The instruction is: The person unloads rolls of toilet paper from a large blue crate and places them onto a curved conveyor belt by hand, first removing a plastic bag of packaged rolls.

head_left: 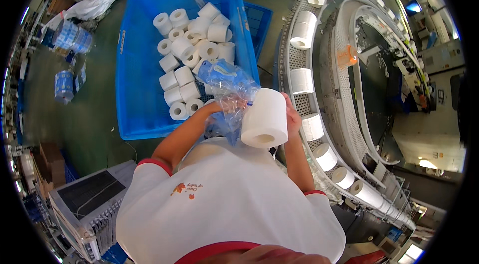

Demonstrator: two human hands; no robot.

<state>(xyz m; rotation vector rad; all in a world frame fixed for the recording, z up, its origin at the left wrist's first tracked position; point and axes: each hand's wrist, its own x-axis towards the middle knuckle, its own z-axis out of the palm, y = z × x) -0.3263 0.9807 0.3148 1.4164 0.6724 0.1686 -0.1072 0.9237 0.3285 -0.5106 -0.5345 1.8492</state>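
Note:
A large white toilet paper roll (262, 119) is held up in front of my chest, its open core facing me. Along its right side my right hand (293, 117) is closed, gripping it by the edge. To the left of the roll hangs crumpled clear-and-blue plastic film (223, 78). My left hand (230, 106) shows partly through this film, its fingers closed on it near the roll. Beyond my left forearm stands a big blue bin (142, 125) with many loose toilet rolls (191, 54) piled inside.
Right of me a curved conveyor (298, 57) carries spaced toilet rolls (301, 81). An orange object (347, 57) sits on its inner rail. Printed film reels (64, 86) stand on the floor at left. A grey cabinet (92, 194) is at lower left, and a blue pallet (258, 27) lies behind the bin.

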